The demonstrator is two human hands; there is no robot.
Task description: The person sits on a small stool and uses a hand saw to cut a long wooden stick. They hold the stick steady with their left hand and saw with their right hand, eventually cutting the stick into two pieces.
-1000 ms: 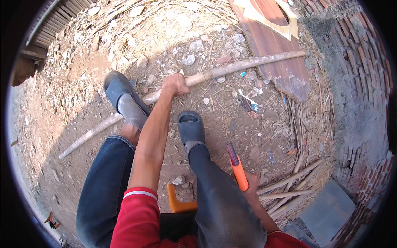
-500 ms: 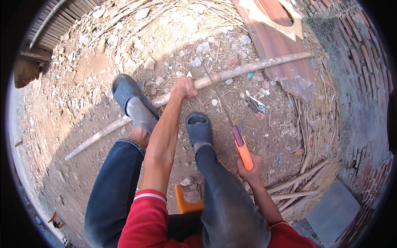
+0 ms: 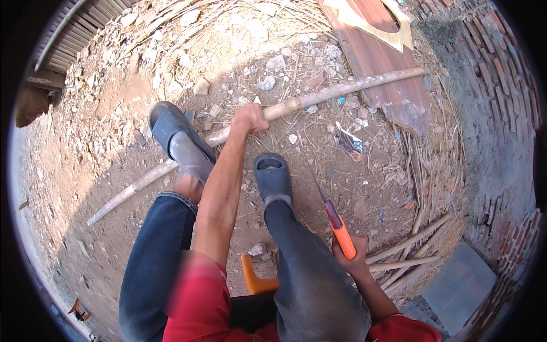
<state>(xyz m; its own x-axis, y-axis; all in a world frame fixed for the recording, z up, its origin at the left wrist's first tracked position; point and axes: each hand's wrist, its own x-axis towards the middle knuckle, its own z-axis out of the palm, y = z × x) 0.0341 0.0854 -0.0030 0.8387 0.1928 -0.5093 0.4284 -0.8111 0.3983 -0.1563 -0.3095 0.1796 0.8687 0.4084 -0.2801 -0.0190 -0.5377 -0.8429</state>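
Sunlit ground (image 3: pixel 134 88) glares above (shade below); left sleeve (image 3: pixel 196 296) blurred.

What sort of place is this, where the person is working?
Probably a rough outdoor yard: partly sunlit, bare ground is scattered with stones, a worn brick wall stands at the picture's right, and loose sticks lie near it.

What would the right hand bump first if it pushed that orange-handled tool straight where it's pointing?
Probably the wooden pole: the orange-handled tool in the right hand points its thin blade at it. I can't tell the blade's height, so it might pass above.
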